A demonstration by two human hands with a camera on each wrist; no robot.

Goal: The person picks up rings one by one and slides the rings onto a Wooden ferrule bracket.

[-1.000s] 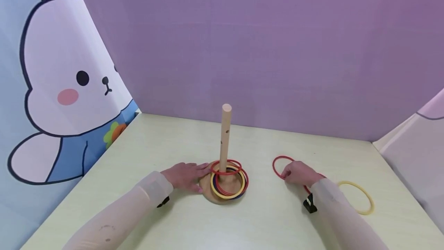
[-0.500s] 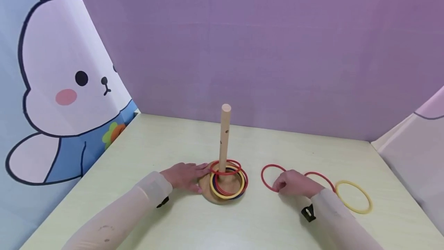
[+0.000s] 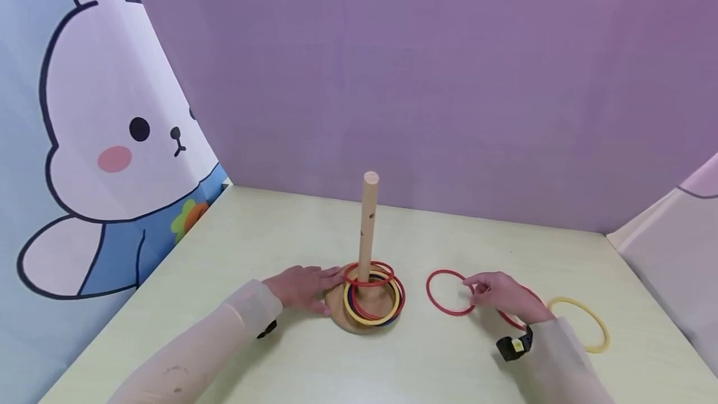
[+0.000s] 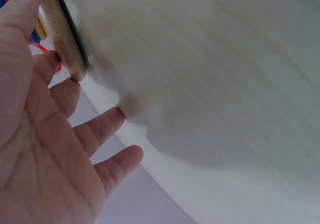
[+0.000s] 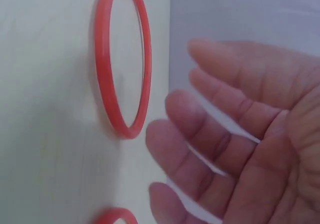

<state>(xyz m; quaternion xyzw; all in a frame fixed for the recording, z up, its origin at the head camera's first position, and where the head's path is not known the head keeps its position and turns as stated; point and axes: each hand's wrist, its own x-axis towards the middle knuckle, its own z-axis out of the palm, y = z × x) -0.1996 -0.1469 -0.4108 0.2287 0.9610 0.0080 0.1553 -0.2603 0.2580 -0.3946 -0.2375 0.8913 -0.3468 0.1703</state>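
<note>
Yellow ring (image 3: 603,323) at right; right hand (image 3: 502,293), fingers loosely parted, screens parts of two red rings (image 3: 429,290). Peg (image 3: 368,226) upright, long axis vertical; left hand (image 3: 301,287), fingers spread, touches base (image 3: 338,310).

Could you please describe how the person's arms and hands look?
The left hand and right hand are bare. The left sleeve is pale and translucent-looking, with faint dark marks; the right sleeve is similarly pale. A black wrist piece shows on each arm, the right one bearing a yellowish patch.
</note>
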